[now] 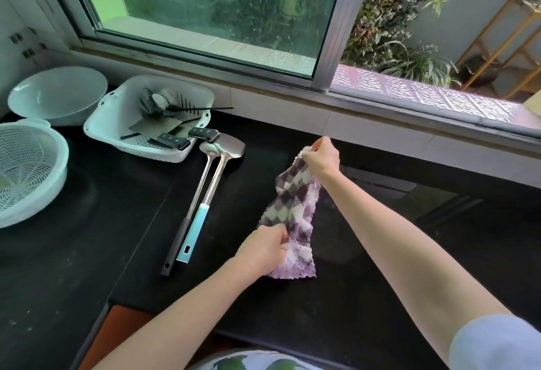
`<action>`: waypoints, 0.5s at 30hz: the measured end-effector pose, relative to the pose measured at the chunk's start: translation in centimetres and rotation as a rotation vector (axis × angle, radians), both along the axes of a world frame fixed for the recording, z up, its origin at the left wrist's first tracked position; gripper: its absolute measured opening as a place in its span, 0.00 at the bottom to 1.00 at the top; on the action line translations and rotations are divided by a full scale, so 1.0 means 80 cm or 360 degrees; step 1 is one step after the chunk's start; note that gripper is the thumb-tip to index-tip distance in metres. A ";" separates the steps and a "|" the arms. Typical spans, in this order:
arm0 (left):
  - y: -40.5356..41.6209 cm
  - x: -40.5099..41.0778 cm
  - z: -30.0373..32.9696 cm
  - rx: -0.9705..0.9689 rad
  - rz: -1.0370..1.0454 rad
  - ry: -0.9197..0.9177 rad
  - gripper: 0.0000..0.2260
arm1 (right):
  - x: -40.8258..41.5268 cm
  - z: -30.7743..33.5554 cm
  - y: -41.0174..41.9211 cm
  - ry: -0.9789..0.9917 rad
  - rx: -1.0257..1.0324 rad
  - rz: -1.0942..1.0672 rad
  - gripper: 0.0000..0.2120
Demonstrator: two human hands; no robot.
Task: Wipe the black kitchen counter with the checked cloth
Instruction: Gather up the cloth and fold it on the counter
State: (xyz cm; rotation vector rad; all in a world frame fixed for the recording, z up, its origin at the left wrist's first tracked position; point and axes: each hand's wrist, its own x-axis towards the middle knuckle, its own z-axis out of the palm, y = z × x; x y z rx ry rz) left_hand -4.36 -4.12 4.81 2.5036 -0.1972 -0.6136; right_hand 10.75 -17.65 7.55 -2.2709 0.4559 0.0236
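A purple and white checked cloth (294, 205) is stretched between both hands above the black counter (117, 208). My right hand (322, 158) pinches its far top corner. My left hand (263, 248) grips its near left edge. The cloth's lower end (295, 267) hangs down to the counter surface, and I cannot tell if it touches.
A ladle and a spatula (205, 194) lie side by side left of the cloth. A white drainer tray (117, 106) holds knives. A white bowl (58, 94) and a round colander (26, 173) stand at the far left. The window sill (409, 123) runs behind.
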 end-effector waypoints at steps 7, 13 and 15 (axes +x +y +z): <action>-0.029 0.005 0.090 -0.0808 -0.0080 0.0041 0.05 | 0.007 0.069 -0.003 -0.0350 -0.0293 -0.0180 0.09; -0.040 -0.008 0.064 -0.1074 0.0080 0.0180 0.03 | 0.005 0.064 -0.014 -0.0387 -0.0514 -0.0306 0.09; -0.036 -0.011 0.051 -0.1113 0.0149 0.0270 0.03 | 0.002 0.050 -0.011 -0.0404 -0.0470 -0.0325 0.09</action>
